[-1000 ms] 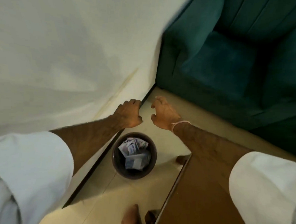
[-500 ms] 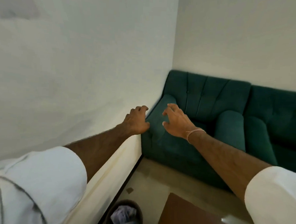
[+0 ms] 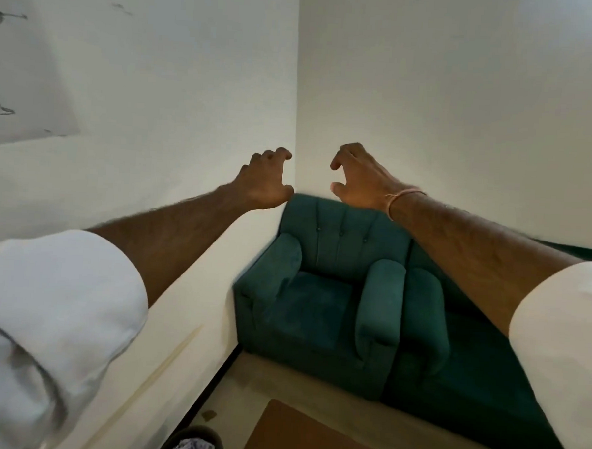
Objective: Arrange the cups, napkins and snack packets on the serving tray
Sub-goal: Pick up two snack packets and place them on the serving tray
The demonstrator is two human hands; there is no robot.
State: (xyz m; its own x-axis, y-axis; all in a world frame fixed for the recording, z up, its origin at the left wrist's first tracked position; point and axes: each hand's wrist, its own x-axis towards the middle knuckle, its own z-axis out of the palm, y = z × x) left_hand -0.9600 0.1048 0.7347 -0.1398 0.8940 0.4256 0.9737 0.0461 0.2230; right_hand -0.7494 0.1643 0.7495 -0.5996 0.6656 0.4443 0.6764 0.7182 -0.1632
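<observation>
View lifted from dark round waste bin (image 3: pixel 190 442), now bottom edge; left hand (image 3: pixel 264 181), right hand (image 3: pixel 358 179) half-curled, empty; no tray in sight.

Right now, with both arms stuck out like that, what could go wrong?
The bin sits low by the wall, almost out of view, so a step forward might kick it over. The brown table corner is close too and could catch a leg. Both the left hand and right hand are empty, and no tray or cups are in sight.
</observation>
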